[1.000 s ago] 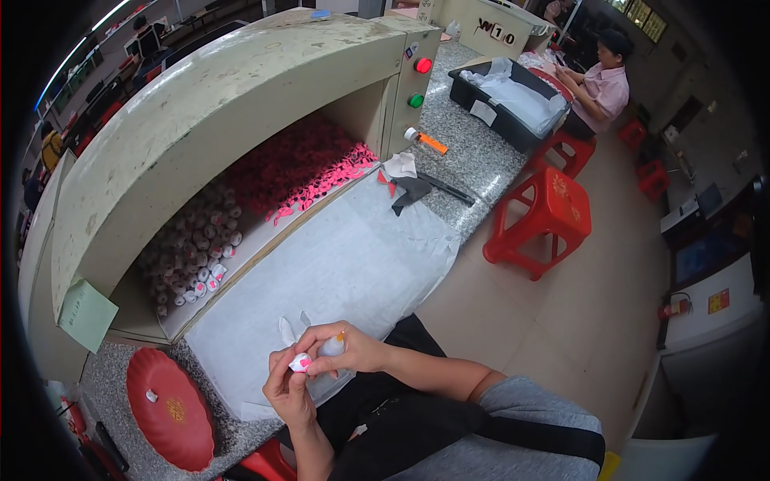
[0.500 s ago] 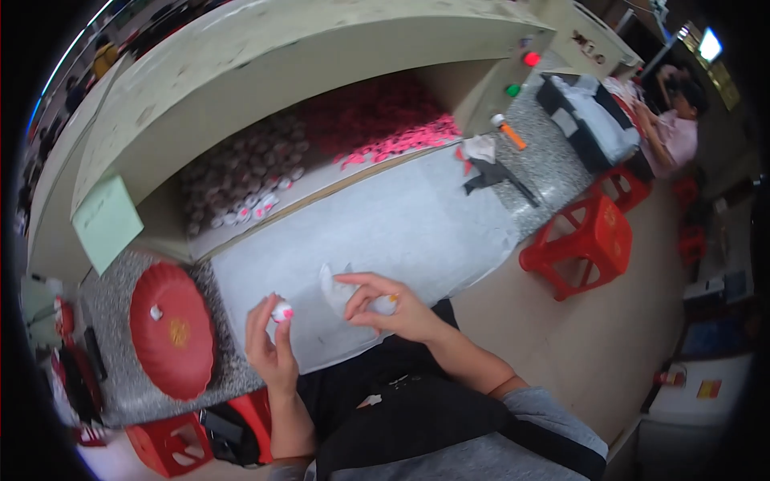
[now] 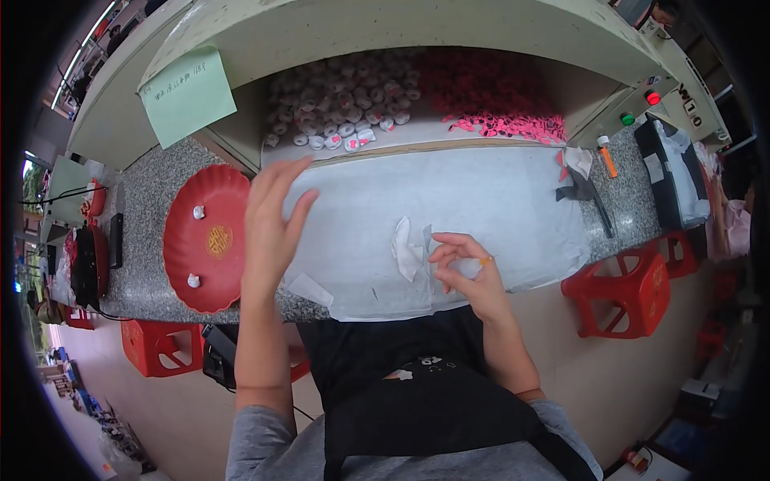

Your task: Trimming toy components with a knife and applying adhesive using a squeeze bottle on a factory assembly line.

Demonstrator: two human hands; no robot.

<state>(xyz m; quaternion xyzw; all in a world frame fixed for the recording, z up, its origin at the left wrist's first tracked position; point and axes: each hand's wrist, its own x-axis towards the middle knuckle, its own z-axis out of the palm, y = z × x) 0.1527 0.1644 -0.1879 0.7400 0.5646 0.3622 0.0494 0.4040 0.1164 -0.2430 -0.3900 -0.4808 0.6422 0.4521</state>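
My left hand [image 3: 271, 220] is raised at the right rim of the red scalloped tray [image 3: 180, 256], fingers stretched, thumb apart, nothing between them. Two small white pieces, one near the back [image 3: 199, 212] and another near the front [image 3: 193, 280], lie in the tray. Over the white-covered worktop my right hand [image 3: 481, 280] is closed around a small translucent bottle-like thing [image 3: 468, 268] with an orange-yellow tip; its fingers hide part of it. A crumpled white cloth [image 3: 407, 250] lies just left of that hand.
Many round white pieces [image 3: 353, 100] with pink marks and a heap of pink pieces [image 3: 513, 126] fill the shelf behind the worktop. To the right lie an orange tube [image 3: 607, 158], a dark tool [image 3: 589, 192] and a black box [image 3: 670, 172]. Red stools [image 3: 626, 289] stand below.
My left hand held a small white and pink piece; it has let go and opened beside the tray. The tray now holds two pieces, not one. The view has turned left.
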